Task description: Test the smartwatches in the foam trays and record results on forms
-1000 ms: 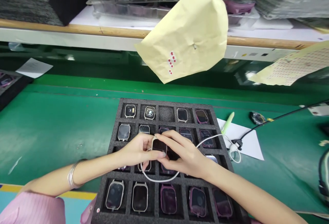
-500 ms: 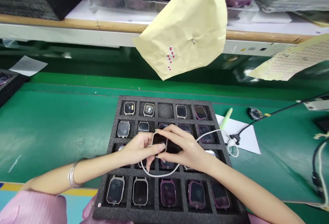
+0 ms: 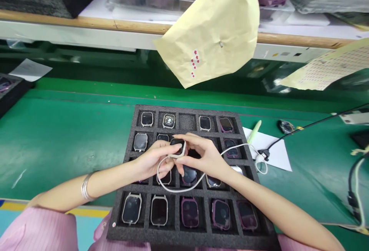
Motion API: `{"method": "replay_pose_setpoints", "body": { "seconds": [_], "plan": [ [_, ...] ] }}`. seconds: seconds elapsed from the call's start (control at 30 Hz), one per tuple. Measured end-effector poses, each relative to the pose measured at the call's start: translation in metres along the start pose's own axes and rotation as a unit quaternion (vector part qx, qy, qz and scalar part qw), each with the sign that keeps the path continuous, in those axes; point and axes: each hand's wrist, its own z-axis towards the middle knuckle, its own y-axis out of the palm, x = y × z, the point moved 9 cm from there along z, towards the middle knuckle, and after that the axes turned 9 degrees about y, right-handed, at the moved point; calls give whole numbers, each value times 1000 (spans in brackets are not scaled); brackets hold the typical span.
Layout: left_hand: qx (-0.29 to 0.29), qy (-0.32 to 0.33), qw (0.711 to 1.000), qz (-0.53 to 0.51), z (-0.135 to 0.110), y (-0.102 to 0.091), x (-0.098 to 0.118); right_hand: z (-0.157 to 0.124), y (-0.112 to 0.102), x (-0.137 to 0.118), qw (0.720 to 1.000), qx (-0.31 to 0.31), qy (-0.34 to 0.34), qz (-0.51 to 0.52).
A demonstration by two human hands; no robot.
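Both my hands meet over the middle of a black foam tray (image 3: 131, 220) whose square pockets hold several smartwatch bodies, some silver-rimmed, some purple. My left hand (image 3: 154, 161) and my right hand (image 3: 203, 157) pinch one silver-rimmed watch body (image 3: 177, 147) between their fingertips, tilted above the second row. A white cable (image 3: 178, 189) loops down from that watch across the tray and runs right to a plug (image 3: 261, 162). One pocket (image 3: 186, 122) in the top row is empty.
The tray lies on a green mat (image 3: 63, 143). To its right are a white paper sheet (image 3: 276, 153), a light green pen (image 3: 254, 132), a black cable (image 3: 311, 130) and a small dark part (image 3: 285, 127). A yellow paper sheet (image 3: 213, 32) hangs from the shelf above.
The watch body in my fingers has moved a little farther away over the tray and tipped flatter. The white cable loop has followed it. The view has shifted slightly.
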Motion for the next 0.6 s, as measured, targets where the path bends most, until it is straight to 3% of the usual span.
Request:
{"method": "replay_pose_setpoints", "body": {
  "seconds": [0.17,0.3,0.6],
  "plan": [
    [-2,-31,997,-74,-1,1,-6,3,2,13,993,-19,67,99],
    [-22,-41,994,-96,-2,6,-6,3,2,13,991,-34,78,101],
    [-61,6,998,-14,-4,14,-2,-3,0,-5,997,-53,-15,52]
  ]
}}
